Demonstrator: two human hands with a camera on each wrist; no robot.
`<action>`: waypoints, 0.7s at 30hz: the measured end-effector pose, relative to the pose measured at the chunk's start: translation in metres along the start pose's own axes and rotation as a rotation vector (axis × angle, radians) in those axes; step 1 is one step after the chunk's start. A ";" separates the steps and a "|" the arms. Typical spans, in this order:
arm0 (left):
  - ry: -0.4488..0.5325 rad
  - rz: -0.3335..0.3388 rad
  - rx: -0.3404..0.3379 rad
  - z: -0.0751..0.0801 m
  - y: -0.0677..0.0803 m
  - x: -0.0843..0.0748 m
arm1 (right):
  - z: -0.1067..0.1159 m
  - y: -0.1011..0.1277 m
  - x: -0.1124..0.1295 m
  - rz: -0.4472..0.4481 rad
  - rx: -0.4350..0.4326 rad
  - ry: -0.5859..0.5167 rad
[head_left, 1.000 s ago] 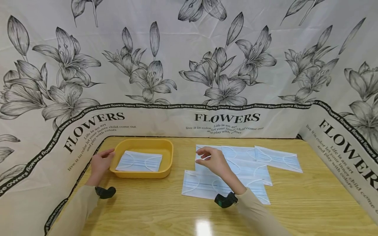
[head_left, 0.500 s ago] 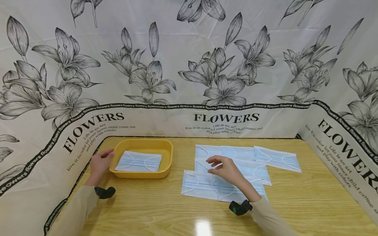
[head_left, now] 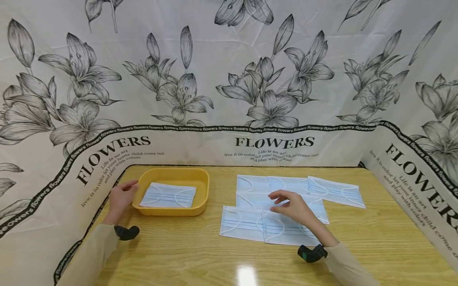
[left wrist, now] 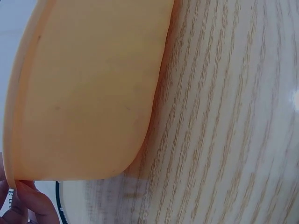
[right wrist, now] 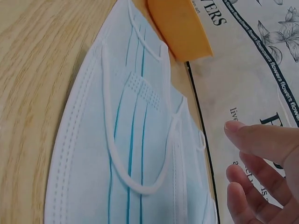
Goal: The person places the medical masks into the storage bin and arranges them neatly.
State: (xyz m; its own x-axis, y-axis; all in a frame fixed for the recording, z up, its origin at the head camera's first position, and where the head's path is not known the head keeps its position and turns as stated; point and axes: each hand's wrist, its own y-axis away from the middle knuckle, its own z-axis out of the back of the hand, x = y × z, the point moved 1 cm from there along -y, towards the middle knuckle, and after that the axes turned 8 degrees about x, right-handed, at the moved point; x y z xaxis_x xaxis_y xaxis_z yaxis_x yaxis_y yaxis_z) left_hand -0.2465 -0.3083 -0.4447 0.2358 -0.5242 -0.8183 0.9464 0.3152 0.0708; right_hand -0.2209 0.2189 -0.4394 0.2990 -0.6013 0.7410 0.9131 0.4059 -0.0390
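Observation:
At the left, my left hand [head_left: 121,198] pinches the left rim of a yellow plastic basin [head_left: 171,212]; the left wrist view shows the thumb [left wrist: 39,205] under that rim. Inside the basin lies a light blue face mask [head_left: 166,196] with white ear loops. My right hand [head_left: 295,207] hovers over several face masks [head_left: 241,224] spread on the table, thumb and fingers apart with nothing between them. In the right wrist view its relaxed fingers [right wrist: 261,140] show beside a mask [right wrist: 126,140]. The hand and forearm hide parts of the masks beneath.
The wooden table [head_left: 189,250] carries the overlapping masks on its right half, one mask [head_left: 338,192] lying farthest right. A white flower-printed cloth [head_left: 204,147] stands along the back and both sides. Black wrist devices [head_left: 312,253] sit on both wrists.
My right hand has moved to the right and slightly toward me over the masks, uncovering those at the left. The left hand, basin and masks have stayed where they were.

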 end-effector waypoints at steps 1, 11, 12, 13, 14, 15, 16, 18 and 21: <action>0.005 0.000 0.002 0.000 0.000 -0.001 | 0.002 0.002 -0.002 -0.003 -0.003 0.002; 0.003 0.016 0.001 0.000 -0.001 -0.003 | 0.021 0.020 -0.020 -0.013 -0.020 0.059; -0.001 0.017 0.000 0.000 -0.001 -0.003 | 0.023 0.021 -0.021 -0.015 -0.022 0.063; -0.004 0.018 0.001 0.000 -0.001 -0.003 | 0.025 0.023 -0.023 -0.018 -0.025 0.071; -0.006 0.019 0.003 0.000 -0.001 -0.003 | 0.026 0.025 -0.024 -0.024 -0.028 0.076; -0.008 0.019 0.006 0.000 -0.001 -0.003 | 0.028 0.027 -0.026 -0.030 -0.033 0.081; -0.009 0.020 0.008 0.000 -0.001 -0.003 | 0.029 0.029 -0.028 -0.037 -0.036 0.087; -0.008 0.021 0.012 0.000 0.000 -0.003 | 0.032 0.032 -0.031 -0.047 -0.039 0.092; -0.004 0.022 0.016 0.000 0.000 -0.003 | 0.035 0.037 -0.037 -0.066 -0.047 0.096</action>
State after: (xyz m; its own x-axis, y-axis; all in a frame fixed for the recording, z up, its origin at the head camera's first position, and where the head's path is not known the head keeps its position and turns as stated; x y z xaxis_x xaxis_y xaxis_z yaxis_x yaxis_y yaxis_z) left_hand -0.2470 -0.3071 -0.4423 0.2579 -0.5204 -0.8140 0.9441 0.3146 0.0980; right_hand -0.2075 0.2804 -0.4444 0.2610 -0.6900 0.6751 0.9430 0.3319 -0.0254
